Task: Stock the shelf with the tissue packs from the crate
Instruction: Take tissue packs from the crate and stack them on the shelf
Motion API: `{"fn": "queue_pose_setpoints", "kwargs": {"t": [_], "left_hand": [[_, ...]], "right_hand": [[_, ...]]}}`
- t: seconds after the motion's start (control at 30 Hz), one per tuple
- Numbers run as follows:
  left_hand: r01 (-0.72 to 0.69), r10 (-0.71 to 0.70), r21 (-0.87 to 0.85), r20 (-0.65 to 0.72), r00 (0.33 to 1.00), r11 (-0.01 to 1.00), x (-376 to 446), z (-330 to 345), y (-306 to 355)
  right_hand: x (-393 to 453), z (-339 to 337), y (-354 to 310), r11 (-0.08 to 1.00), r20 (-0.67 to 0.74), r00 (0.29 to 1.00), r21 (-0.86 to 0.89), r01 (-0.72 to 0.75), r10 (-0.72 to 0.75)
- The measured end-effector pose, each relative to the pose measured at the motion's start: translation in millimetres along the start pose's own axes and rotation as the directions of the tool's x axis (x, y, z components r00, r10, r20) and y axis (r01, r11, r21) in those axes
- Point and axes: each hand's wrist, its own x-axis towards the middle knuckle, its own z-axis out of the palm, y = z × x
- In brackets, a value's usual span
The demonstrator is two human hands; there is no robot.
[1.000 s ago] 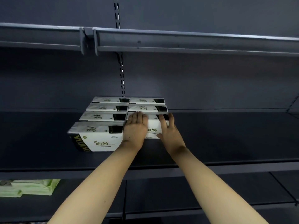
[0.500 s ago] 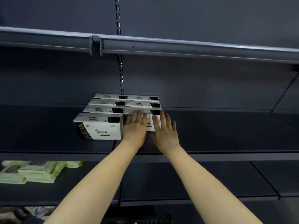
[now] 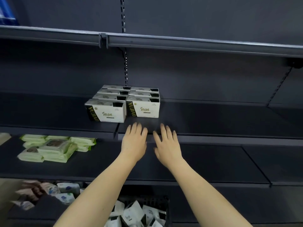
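Though unevenly rowed, seven tissue packs (image 3: 142,108)

The tissue packs (image 3: 124,102) were white boxes with a black end panel lettered in gold, standing upright on the dark shelf (image 3: 213,118) in two rows side by side, four deep on the left and three on the right, touching one another. The left front pack sat closer to the shelf edge than the right one. Below, more white packs lay jumbled in the black crate (image 3: 165,203).
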Motion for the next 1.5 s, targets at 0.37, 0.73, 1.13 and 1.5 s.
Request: {"fn": "queue_pose_setpoints", "kwargs": {"t": [0.37, 0.73, 1.13, 1.5], "left_hand": [[0.017, -0.016, -0.037, 0.046, 0.999, 0.999, -59, 37, 26], [0.042, -0.012, -0.153, 0.194, 0.981, 0.987, -130, 110, 57], [0.167, -0.063, -0.192, 0.455, 0.888, 0.967, -222, 203, 77], [0.229, 0.001, -0.171, 0.803, 0.596, 0.958, -269, 269, 73]], "right_hand": [[-64, 27, -1, 0.999, 0.103, 0.994, 0.033, 0.036, -0.039], [-127, 98, -18, 0.994, 0.314, 0.945, 0.087, 0.067, -0.091], [-203, 182, -43, 0.974, 0.648, 0.728, 0.135, 0.182, -0.226], [-241, 267, -84, 0.963, 0.756, 0.600, 0.163, 0.216, -0.262]]}}
